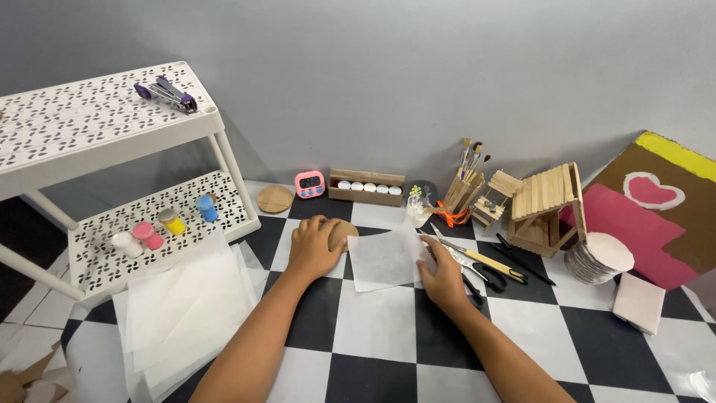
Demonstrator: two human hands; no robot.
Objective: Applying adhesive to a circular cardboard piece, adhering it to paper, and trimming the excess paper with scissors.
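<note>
At centre frame, my left hand point(315, 250) presses flat on a round cardboard disc point(344, 233), grip spread; my right hand point(440, 275) pins a translucent paper sheet point(384, 260), fingers splayed. Thin paper could crease or slide against the scissors point(477, 269). Upper centre, a brown oblong box point(366, 186) holds white-lidded jars beside a pink timer point(309, 183).

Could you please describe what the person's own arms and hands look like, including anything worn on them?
Both forearms are bare, with no sleeves in view. The left hand and right hand wear no gloves, and no rings, watch or bracelets are visible. The fingers are bare too.
</note>
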